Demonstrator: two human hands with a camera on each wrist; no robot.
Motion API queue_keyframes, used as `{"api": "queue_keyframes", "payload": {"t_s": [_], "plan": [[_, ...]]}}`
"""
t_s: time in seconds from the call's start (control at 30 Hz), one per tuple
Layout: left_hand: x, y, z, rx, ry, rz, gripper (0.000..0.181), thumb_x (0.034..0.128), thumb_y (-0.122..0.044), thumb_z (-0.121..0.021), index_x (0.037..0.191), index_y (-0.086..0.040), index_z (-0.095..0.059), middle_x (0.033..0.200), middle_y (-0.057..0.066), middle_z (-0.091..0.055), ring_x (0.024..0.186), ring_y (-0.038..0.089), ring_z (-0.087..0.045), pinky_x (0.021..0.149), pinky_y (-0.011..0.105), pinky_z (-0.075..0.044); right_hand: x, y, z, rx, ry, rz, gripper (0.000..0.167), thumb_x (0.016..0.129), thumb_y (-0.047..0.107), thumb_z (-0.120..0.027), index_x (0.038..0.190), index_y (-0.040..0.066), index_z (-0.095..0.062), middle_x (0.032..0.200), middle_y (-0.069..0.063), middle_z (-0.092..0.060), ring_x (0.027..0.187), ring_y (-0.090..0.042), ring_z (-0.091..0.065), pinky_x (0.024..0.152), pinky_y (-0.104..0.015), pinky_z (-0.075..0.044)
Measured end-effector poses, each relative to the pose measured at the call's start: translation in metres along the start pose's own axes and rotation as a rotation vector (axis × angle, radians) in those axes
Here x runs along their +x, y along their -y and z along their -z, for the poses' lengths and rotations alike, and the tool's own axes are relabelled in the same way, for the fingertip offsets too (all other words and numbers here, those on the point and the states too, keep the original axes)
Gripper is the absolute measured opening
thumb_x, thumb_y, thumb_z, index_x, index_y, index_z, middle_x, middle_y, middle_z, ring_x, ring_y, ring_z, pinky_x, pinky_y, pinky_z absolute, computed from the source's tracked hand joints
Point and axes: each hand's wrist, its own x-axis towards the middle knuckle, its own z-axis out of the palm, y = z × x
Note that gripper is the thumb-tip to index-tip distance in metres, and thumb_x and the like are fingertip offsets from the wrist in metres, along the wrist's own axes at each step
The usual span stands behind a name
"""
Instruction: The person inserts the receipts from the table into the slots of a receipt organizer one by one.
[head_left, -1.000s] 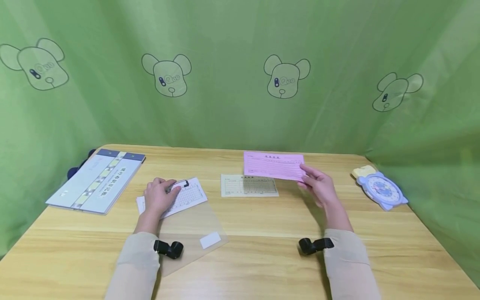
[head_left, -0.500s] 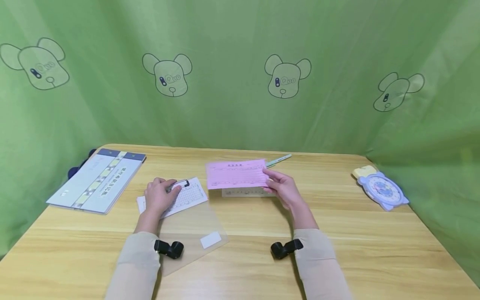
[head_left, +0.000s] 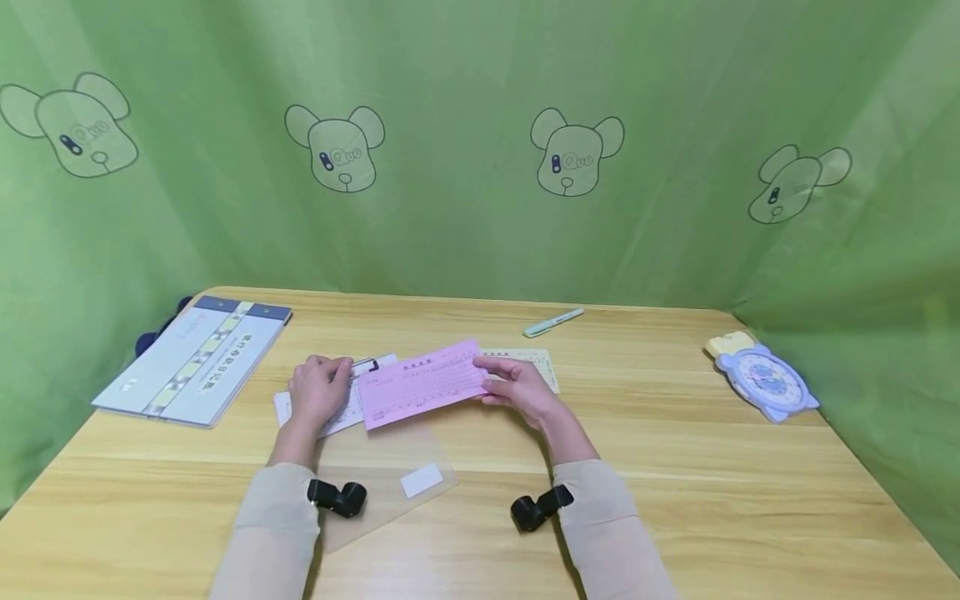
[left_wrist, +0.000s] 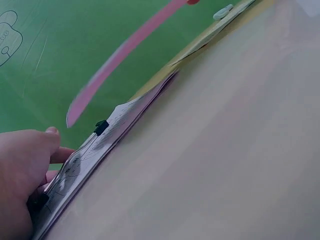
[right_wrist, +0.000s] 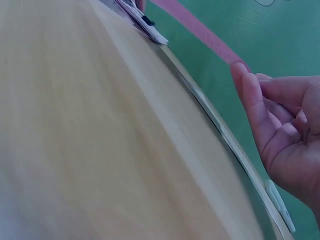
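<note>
My left hand (head_left: 315, 392) grips the metal clip (head_left: 365, 365) at the top of a translucent clipboard (head_left: 375, 492). Several printed white forms (left_wrist: 107, 137) lie under that clip, partly covered by the hand. A pink printed form (head_left: 423, 383) is pinched by its right edge between the thumb and fingers of my right hand (head_left: 521, 390). It hangs above the board, tilted, with its left end over the white forms. In the right wrist view the pink form (right_wrist: 200, 32) appears almost edge-on. Behind my right hand a pale green form (head_left: 528, 358) lies on the table, partly hidden.
A light green pen (head_left: 553, 322) lies near the table's back edge. On the left rests a blue-white ledger (head_left: 198, 358) with a dark object (head_left: 146, 343) behind it. A blue dial-like toy (head_left: 765, 382) and a pale yellow block (head_left: 729, 343) sit at the right.
My right hand has carried the pink form leftward and down, from above the pale green form to over the clipboard. The pen has come into sight. My left hand stays at the clip.
</note>
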Motion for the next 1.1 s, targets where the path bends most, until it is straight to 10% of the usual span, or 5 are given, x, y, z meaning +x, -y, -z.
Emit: {"api": "queue_keyframes", "payload": {"t_s": [0.73,1.1], "plan": [[-0.002,-0.004,0.005,0.115,0.059,-0.044,0.04,0.0818,-0.03,-0.055,0.114,-0.007,-0.056,0.104,0.019,-0.046,0.092,0.033,-0.038,0.078,0.045,-0.027,0.01,-0.01,-0.059,-0.124,0.045,-0.026,0.022,0.077,-0.013,-0.054,0.099,-0.013,-0.056,0.079,-0.018,-0.058,0.058,-0.02,-0.06,0.058,-0.028,-0.049],[-0.001,-0.006,0.005,0.12,0.061,-0.049,0.042,0.079,-0.03,-0.059,0.114,-0.007,-0.056,0.103,0.019,-0.047,0.09,0.033,-0.039,0.077,0.045,-0.028,0.018,-0.012,-0.088,-0.056,0.041,-0.077,0.026,0.077,-0.014,-0.052,0.102,-0.013,-0.055,0.085,-0.019,-0.059,0.063,-0.022,-0.061,0.062,-0.028,-0.048]]}}
